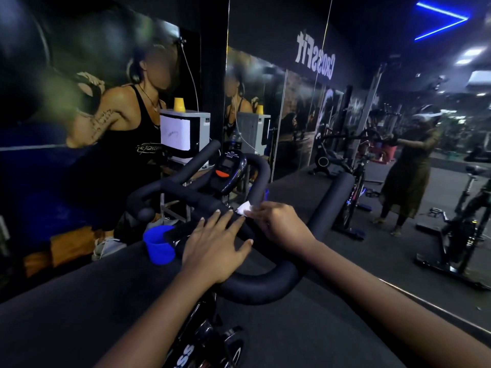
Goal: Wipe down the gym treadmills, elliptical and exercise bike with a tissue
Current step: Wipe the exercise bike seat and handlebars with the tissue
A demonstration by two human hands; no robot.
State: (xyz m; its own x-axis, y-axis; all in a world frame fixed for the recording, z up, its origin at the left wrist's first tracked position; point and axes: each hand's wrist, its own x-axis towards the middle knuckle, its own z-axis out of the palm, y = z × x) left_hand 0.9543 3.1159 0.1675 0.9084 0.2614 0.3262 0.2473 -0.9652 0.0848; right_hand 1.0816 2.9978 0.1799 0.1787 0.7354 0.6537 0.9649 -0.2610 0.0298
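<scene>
The tissue (244,209) lies bunched against the middle of the bike's handlebar (260,285), pinched in the curled fingers of the right hand (276,221). The left hand (215,243) rests just beside it, flat on the bar with its fingers straight and spread, gripping nothing. Beyond the hands stands the console (228,168), and a blue cup (158,247) sits to the left. A mirror (345,144) on the right reflects the person and other bikes.

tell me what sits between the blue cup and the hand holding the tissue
The left hand, fingers straight, resting on the bike's handlebar, lies between the blue cup and the right hand gripping the tissue, in the head view.
</scene>
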